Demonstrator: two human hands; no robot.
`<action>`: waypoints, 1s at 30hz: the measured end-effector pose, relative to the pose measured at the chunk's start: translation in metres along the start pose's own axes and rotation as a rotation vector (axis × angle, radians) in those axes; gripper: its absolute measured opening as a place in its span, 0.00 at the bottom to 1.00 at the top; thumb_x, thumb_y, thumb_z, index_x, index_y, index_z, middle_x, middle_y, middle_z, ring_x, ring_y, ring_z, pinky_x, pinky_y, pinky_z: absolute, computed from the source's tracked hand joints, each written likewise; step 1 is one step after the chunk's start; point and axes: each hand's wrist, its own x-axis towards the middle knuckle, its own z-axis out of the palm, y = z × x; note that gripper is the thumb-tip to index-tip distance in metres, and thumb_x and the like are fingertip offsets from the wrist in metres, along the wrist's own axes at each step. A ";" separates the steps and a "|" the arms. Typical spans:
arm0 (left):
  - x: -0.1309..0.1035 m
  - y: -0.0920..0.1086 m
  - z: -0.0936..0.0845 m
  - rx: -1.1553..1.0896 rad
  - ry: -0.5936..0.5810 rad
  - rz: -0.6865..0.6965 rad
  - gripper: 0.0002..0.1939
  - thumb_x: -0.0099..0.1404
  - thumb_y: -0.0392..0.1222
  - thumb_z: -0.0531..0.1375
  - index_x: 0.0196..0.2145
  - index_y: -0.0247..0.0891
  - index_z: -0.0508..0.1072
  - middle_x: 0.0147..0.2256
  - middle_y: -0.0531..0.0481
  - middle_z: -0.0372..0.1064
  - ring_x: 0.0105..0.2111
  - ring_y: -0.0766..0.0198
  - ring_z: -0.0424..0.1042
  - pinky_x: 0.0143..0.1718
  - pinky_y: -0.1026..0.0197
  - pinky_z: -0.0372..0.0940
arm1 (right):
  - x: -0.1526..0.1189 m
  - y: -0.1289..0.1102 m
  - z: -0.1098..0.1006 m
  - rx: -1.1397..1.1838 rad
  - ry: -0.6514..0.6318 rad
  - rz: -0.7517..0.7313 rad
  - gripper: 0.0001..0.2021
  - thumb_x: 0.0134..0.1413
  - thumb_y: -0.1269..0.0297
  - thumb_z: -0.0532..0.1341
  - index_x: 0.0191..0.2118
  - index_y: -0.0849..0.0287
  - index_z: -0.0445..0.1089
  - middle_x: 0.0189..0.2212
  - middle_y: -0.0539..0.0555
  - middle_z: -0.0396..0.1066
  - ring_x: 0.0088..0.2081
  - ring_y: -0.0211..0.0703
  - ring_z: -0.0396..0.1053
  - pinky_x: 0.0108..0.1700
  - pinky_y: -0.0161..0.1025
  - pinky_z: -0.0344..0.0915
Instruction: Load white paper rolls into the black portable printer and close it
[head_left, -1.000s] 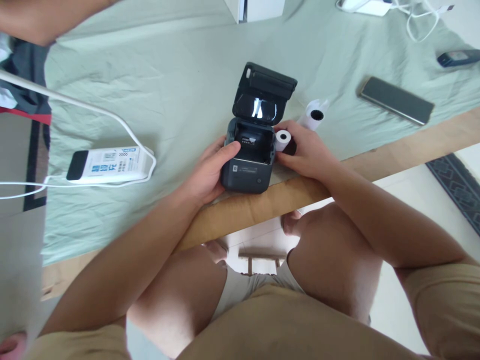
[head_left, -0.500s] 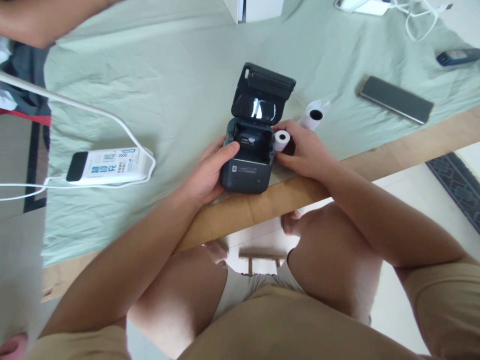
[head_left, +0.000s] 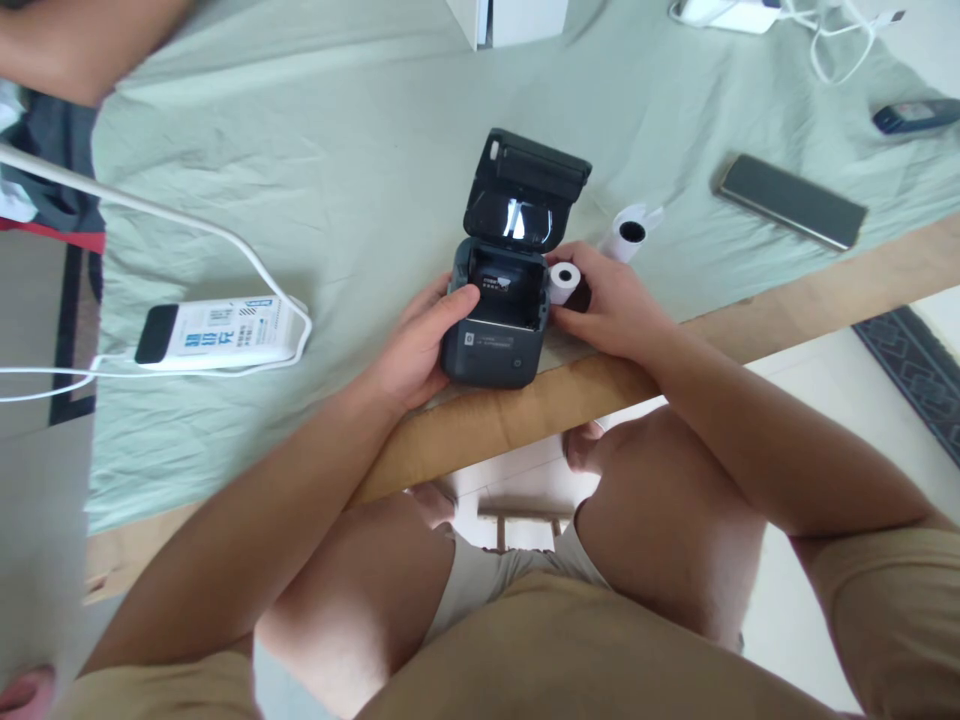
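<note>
A dark portable label printer [head_left: 491, 350] sits at the table's front edge, its lid [head_left: 517, 195] swung up and its paper bay showing. My left hand [head_left: 424, 340] grips the printer's left side, with the thumb over the rim of the bay. On the right, my right hand [head_left: 611, 300] is curled round a small white paper roll [head_left: 562, 283], finger behind and thumb in front. Its fingertips come up to the printer's side; whether they press on it is hard to see. A second white roll [head_left: 621, 243] stands just behind that hand, a loose end sticking out.
A white power bank [head_left: 217, 333] with cables lies at left on the green cloth [head_left: 300, 200]. A dark phone [head_left: 793, 200] and a small dark device [head_left: 915, 115] are at right. At the back are a white box [head_left: 517, 20] and a charger [head_left: 731, 12]. Another person's arm [head_left: 82, 45] reaches in top left.
Both hands, the printer and the rolls stay in place. The other person's arm at top left has shifted slightly leftward.
</note>
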 end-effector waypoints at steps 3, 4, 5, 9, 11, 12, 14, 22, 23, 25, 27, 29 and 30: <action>0.000 0.001 0.000 -0.025 -0.005 -0.009 0.14 0.61 0.49 0.77 0.39 0.40 0.83 0.32 0.51 0.80 0.31 0.61 0.78 0.35 0.60 0.71 | 0.000 -0.001 0.000 -0.001 -0.001 0.000 0.21 0.54 0.57 0.65 0.54 0.52 0.71 0.53 0.60 0.83 0.55 0.68 0.80 0.58 0.66 0.76; 0.000 0.001 0.000 -0.029 -0.002 -0.015 0.14 0.61 0.49 0.77 0.39 0.40 0.83 0.33 0.52 0.81 0.31 0.62 0.78 0.34 0.60 0.71 | 0.000 -0.001 -0.001 0.000 -0.001 -0.001 0.22 0.53 0.57 0.65 0.54 0.52 0.71 0.53 0.60 0.83 0.55 0.68 0.80 0.58 0.66 0.76; 0.000 0.001 0.000 -0.029 0.004 -0.019 0.14 0.62 0.49 0.77 0.40 0.40 0.83 0.33 0.52 0.81 0.31 0.62 0.78 0.34 0.60 0.71 | 0.000 -0.001 -0.001 0.001 -0.002 0.000 0.22 0.53 0.57 0.65 0.54 0.52 0.71 0.53 0.60 0.83 0.55 0.68 0.80 0.58 0.66 0.76; -0.001 0.000 -0.002 -0.001 -0.002 -0.010 0.14 0.64 0.51 0.75 0.41 0.41 0.83 0.34 0.51 0.82 0.33 0.59 0.80 0.36 0.58 0.72 | 0.000 -0.002 -0.002 0.002 -0.007 0.004 0.21 0.53 0.58 0.66 0.54 0.50 0.71 0.53 0.59 0.83 0.55 0.66 0.80 0.57 0.63 0.77; -0.001 -0.001 -0.003 0.009 -0.009 -0.007 0.13 0.65 0.52 0.75 0.41 0.42 0.83 0.34 0.51 0.82 0.33 0.59 0.80 0.37 0.58 0.73 | 0.000 -0.002 -0.002 -0.005 -0.007 0.008 0.21 0.54 0.58 0.66 0.55 0.51 0.72 0.53 0.60 0.83 0.55 0.66 0.79 0.57 0.62 0.77; -0.001 -0.001 -0.003 0.011 -0.012 -0.008 0.13 0.65 0.52 0.75 0.41 0.42 0.82 0.34 0.51 0.82 0.33 0.59 0.80 0.37 0.58 0.73 | -0.001 -0.001 -0.001 -0.008 -0.005 0.008 0.22 0.54 0.57 0.66 0.55 0.52 0.72 0.53 0.60 0.83 0.55 0.66 0.79 0.57 0.63 0.77; -0.001 -0.001 -0.002 0.001 -0.019 -0.004 0.13 0.65 0.51 0.75 0.41 0.42 0.82 0.33 0.51 0.81 0.33 0.60 0.80 0.36 0.59 0.73 | 0.000 -0.001 -0.001 -0.010 0.000 0.005 0.23 0.53 0.57 0.65 0.55 0.53 0.72 0.53 0.61 0.83 0.54 0.66 0.79 0.57 0.64 0.77; 0.002 -0.001 -0.002 -0.046 -0.035 -0.006 0.17 0.58 0.48 0.79 0.40 0.38 0.82 0.32 0.52 0.80 0.29 0.64 0.78 0.32 0.64 0.72 | 0.000 0.003 0.002 -0.014 0.025 -0.010 0.25 0.51 0.56 0.65 0.55 0.56 0.71 0.52 0.63 0.82 0.53 0.66 0.79 0.55 0.65 0.77; 0.002 -0.001 -0.002 -0.042 -0.036 -0.004 0.18 0.59 0.49 0.78 0.40 0.38 0.82 0.32 0.52 0.80 0.29 0.64 0.78 0.32 0.64 0.72 | 0.000 0.003 0.001 -0.013 0.023 -0.013 0.25 0.51 0.56 0.65 0.55 0.56 0.71 0.52 0.63 0.82 0.52 0.66 0.79 0.55 0.64 0.77; 0.002 0.000 -0.002 -0.037 -0.035 -0.004 0.18 0.59 0.49 0.78 0.41 0.38 0.81 0.32 0.52 0.80 0.30 0.64 0.78 0.32 0.64 0.73 | 0.000 0.002 0.001 -0.007 0.014 -0.015 0.23 0.53 0.56 0.65 0.55 0.55 0.72 0.52 0.62 0.83 0.52 0.64 0.79 0.55 0.62 0.77; 0.002 0.000 -0.002 -0.037 -0.030 -0.001 0.18 0.59 0.48 0.78 0.41 0.38 0.81 0.32 0.52 0.81 0.30 0.64 0.79 0.32 0.64 0.73 | 0.000 0.001 0.000 -0.001 0.004 -0.017 0.22 0.53 0.57 0.66 0.55 0.54 0.72 0.51 0.61 0.83 0.51 0.63 0.79 0.54 0.60 0.77; 0.002 0.001 -0.001 -0.041 -0.024 -0.002 0.18 0.58 0.47 0.78 0.41 0.38 0.82 0.32 0.52 0.81 0.30 0.64 0.79 0.32 0.65 0.73 | -0.001 0.001 0.000 0.000 0.001 -0.018 0.22 0.54 0.58 0.65 0.55 0.54 0.72 0.52 0.60 0.83 0.52 0.63 0.79 0.55 0.60 0.76; 0.002 0.001 0.000 -0.046 -0.021 -0.004 0.18 0.57 0.47 0.79 0.41 0.37 0.82 0.32 0.52 0.81 0.30 0.64 0.79 0.31 0.65 0.73 | -0.001 0.001 0.000 -0.001 0.001 -0.018 0.22 0.54 0.58 0.65 0.55 0.54 0.72 0.52 0.61 0.83 0.52 0.63 0.79 0.55 0.60 0.76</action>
